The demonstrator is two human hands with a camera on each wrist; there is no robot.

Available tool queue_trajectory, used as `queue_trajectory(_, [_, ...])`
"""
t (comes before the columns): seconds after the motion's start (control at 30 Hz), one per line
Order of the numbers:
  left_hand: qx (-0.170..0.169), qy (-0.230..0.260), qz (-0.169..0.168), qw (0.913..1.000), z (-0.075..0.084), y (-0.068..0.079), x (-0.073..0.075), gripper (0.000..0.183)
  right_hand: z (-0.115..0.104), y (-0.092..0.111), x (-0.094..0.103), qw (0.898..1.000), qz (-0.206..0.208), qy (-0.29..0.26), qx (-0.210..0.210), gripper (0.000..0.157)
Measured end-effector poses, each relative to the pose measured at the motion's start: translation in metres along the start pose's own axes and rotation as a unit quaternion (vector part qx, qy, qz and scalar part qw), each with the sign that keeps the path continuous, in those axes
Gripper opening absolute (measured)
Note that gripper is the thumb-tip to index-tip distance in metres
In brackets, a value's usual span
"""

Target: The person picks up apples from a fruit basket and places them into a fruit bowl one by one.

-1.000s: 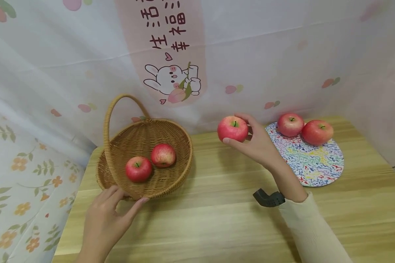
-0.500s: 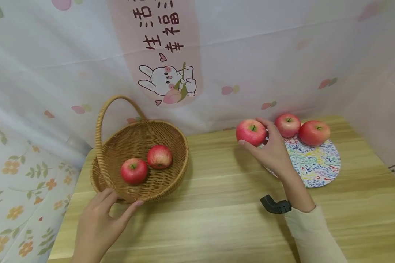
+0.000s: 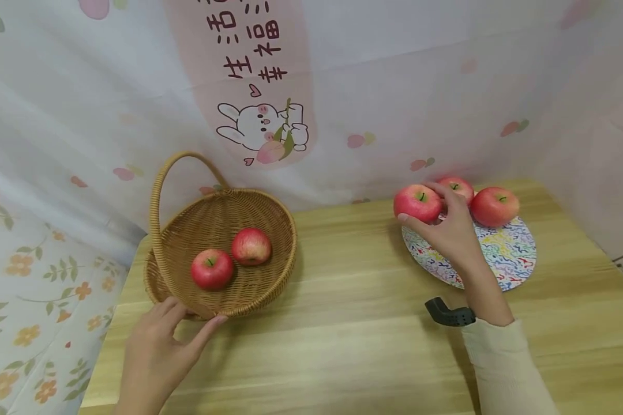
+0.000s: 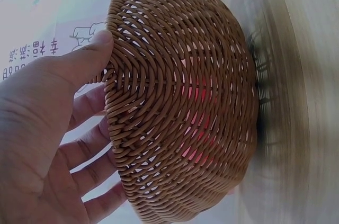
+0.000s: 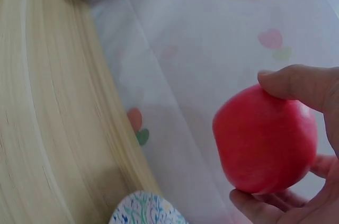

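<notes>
In the head view, a red apple [image 3: 415,203] is gripped by the right hand [image 3: 454,230] near the plate [image 3: 505,253], and the basket [image 3: 228,214], containing two apples [image 3: 212,270], by the left hand [image 3: 158,349]; in the left wrist view, the basket's rim [image 4: 113,128] is pinched; in the right wrist view, the red apple is clasped from opposite sides.

Head view looking down, wrist views close, all sharing cloth [image 3: 384,86]

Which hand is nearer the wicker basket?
Left. The left hand grips the near rim of the wicker basket; the right hand is well off to the basket's right, holding a red apple.
</notes>
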State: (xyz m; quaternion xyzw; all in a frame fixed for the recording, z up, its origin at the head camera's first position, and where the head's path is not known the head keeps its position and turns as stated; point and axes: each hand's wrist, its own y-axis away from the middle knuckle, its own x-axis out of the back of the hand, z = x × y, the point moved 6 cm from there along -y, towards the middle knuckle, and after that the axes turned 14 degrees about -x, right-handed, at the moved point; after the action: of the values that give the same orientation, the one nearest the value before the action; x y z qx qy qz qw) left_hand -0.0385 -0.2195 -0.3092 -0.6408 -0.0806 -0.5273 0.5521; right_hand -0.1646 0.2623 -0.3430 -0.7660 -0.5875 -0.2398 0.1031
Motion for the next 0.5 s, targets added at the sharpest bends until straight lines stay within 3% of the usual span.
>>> queue_trajectory(0.5, [0.008, 0.005, -0.007, 0.9999, 0.000, 0.000, 0.000, 0.036, 0.026, -0.005, 0.021, 0.998, 0.057, 0.022, -0.029, 0.087])
